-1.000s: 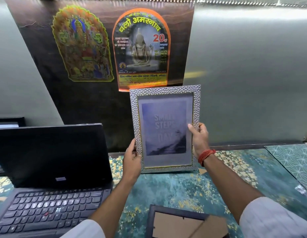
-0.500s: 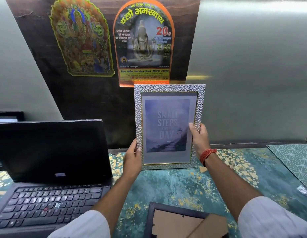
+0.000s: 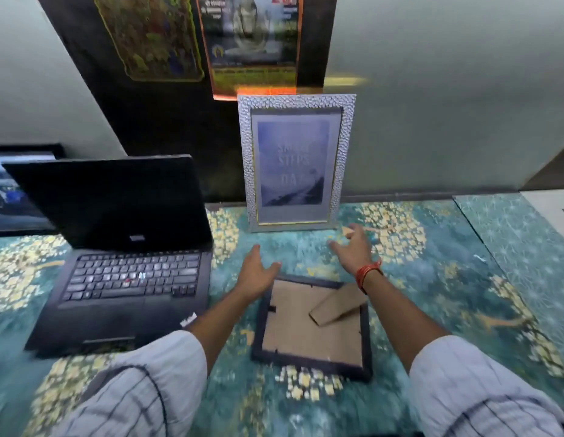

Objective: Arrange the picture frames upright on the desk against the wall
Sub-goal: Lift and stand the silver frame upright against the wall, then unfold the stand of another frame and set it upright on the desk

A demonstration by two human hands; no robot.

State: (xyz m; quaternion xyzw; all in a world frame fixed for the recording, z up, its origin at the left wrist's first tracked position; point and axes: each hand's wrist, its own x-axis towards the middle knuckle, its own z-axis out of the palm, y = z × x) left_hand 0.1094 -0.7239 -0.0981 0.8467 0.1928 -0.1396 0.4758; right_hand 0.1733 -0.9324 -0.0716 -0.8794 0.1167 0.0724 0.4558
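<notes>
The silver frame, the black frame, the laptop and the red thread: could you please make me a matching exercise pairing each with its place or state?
Things:
1. silver frame
2. black frame
3. laptop
4. red thread

States:
A. around the right wrist
B. open, on the desk's left
C. face down, cardboard back up
D. upright at the wall

Pairs: 1-D, 2-C, 3-B, 4-A

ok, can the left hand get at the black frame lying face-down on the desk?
Probably yes. The left hand is open and empty, right at the far-left corner of the black face-down frame with the cardboard back. Nothing lies between them.
</notes>
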